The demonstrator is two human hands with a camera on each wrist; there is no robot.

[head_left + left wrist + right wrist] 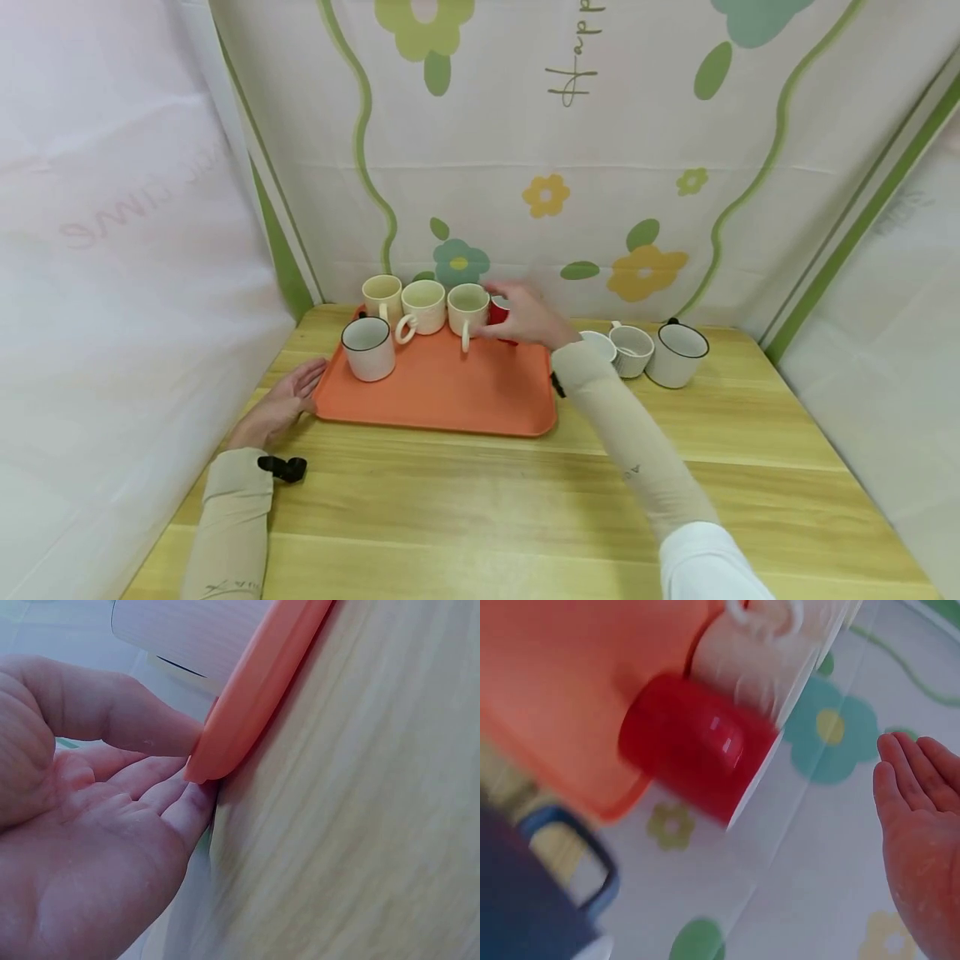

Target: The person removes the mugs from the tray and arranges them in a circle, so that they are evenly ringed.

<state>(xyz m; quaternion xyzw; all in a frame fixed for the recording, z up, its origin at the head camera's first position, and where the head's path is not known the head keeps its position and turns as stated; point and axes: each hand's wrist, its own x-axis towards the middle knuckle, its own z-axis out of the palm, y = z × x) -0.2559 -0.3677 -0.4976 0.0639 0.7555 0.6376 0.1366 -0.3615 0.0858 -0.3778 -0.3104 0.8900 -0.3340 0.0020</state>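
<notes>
An orange tray point(450, 396) lies on the wooden table. My left hand point(285, 404) holds its near left corner; in the left wrist view, the thumb rests on the rim point(247, 697) and the fingers reach beneath. My right hand point(528, 315) is at the back right of the tray, around a red mug point(498, 310) and partly covering it. The right wrist view shows straight fingers apart from the red mug point(697, 746). Also on the tray are a pale yellow mug point(382, 292), two cream mugs point(423, 308) point(468, 310) and a black-rimmed white mug point(369, 354).
Right of the tray stand a white cup point(602, 343), a ribbed white cup point(632, 354) and another black-rimmed mug point(677, 357). A dark mug point(525, 892) beside the tray is mostly hidden by my forearm in the head view. Patterned cloth point(480, 125) closes the back and sides.
</notes>
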